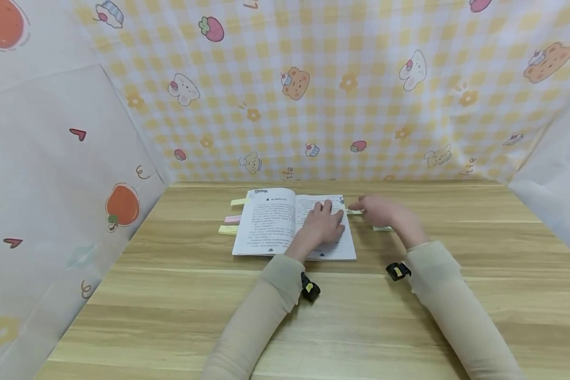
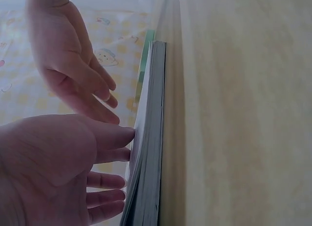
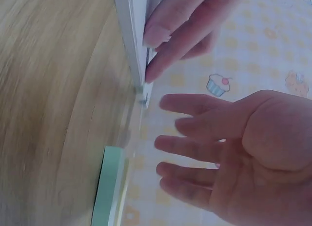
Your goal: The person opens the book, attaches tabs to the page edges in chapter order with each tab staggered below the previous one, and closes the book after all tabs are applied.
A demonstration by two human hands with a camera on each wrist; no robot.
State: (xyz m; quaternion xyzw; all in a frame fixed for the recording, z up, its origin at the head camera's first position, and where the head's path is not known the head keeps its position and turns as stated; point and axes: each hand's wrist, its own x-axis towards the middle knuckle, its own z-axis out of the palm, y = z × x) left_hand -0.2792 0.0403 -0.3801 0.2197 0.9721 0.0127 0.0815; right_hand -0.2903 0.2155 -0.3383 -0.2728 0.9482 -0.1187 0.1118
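An open book [image 1: 266,232] lies on the table with printed text on both pages. My left hand [image 1: 319,227] rests on the right-hand page, fingers spread and fairly straight; the left wrist view shows its fingertips at the page surface. A pale green sticky tab [image 1: 354,212] sticks out from the book's right edge. Just over that tab is my right hand [image 1: 379,209], its fingers extended and nothing held between them in the right wrist view. Whether its fingertip touches the tab, I cannot tell. Below the right hand lies a green sticky-note pad [image 3: 108,187], partly hidden in the head view.
From the book's left edge stick out a yellow tab [image 1: 239,201], a pink tab [image 1: 233,219] and another yellow tab [image 1: 227,229]. The wooden table [image 1: 171,301] meets a yellow checked cloth [image 1: 266,132] at the back. White printed cloth [image 1: 43,174] hangs at the left.
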